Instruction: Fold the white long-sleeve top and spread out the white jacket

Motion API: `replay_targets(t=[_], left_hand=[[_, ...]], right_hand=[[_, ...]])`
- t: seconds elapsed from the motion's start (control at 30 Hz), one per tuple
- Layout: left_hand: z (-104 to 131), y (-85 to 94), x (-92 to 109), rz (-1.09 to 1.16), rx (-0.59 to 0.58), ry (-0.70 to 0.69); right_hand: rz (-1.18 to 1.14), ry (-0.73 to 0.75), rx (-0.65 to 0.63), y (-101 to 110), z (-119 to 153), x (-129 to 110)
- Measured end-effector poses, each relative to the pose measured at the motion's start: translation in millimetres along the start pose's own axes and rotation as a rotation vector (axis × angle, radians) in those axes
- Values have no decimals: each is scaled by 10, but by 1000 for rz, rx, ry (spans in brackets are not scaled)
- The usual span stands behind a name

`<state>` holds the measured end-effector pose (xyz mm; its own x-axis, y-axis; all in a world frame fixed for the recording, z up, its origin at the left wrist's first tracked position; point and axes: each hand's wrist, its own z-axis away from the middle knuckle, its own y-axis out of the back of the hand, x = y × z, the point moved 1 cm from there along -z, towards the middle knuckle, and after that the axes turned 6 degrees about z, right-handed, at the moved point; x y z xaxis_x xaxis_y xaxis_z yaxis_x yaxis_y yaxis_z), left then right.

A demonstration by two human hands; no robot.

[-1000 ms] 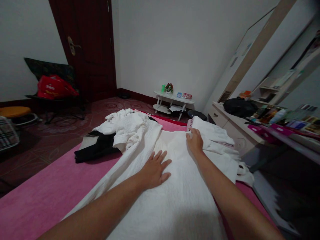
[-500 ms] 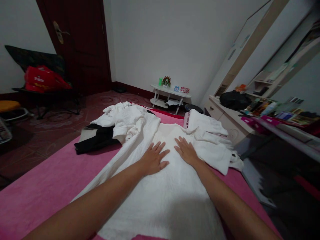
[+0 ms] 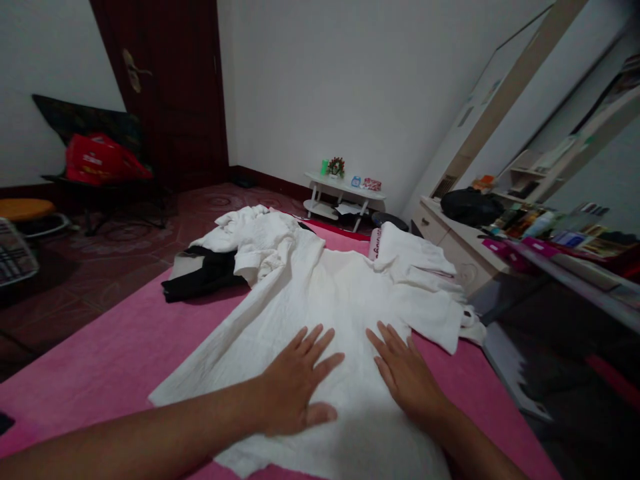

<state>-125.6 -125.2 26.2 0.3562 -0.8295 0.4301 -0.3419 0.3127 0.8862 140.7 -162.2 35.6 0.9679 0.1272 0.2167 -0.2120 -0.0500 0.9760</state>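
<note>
A white garment is spread out on a pink cover, its lower part toward me. My left hand lies on it with the fingers spread, left of its middle. To the right, my right hand rests palm down on the same cloth, fingers extended. Neither hand grasps anything. Bunched white cloth is at the far left of the garment, beside a black piece of clothing. Folded white cloth sits at the far right.
Past the cover stands a small white table with small objects. A dresser holding a black bag and bottles is on the right. At the left are a chair with a red bag and an orange stool.
Both my hands have moved down the garment toward me, away from its far edge, staying flat with fingers spread. The view has shifted slightly.
</note>
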Motion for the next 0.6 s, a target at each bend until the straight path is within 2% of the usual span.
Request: replay_targets(t=[0.1,0.17,0.23,0.3,0.37,0.47,0.53,0.57,0.6], left_hand=[[230,34,246,94,-126,-50],[298,95,350,167,-206,-93],[299,217,378,290,-249,-165],[251,406,303,380,-220,-176],[176,657,108,282,-72,-78],[88,1098,-350,-95,328,197],[73,1362,-690,-275,579,437],[73,1465,-848,-349,648,564],[74,1541,-991,-395,662,688]], right_hand=[[-34,30,-75,401,-47,-132],[-112,27,-53,585,-212,-231],[-216,16,92,602,-445,-346],[-316,47,267,453,-686,-473],[-395,94,366,226,-884,-592],[-475,110,418,-28,-1036,-699],[-518,102,433,-82,-1051,-710],[-537,104,433,-83,-1045,-703],[-556,105,431,-77,-1037,-691]])
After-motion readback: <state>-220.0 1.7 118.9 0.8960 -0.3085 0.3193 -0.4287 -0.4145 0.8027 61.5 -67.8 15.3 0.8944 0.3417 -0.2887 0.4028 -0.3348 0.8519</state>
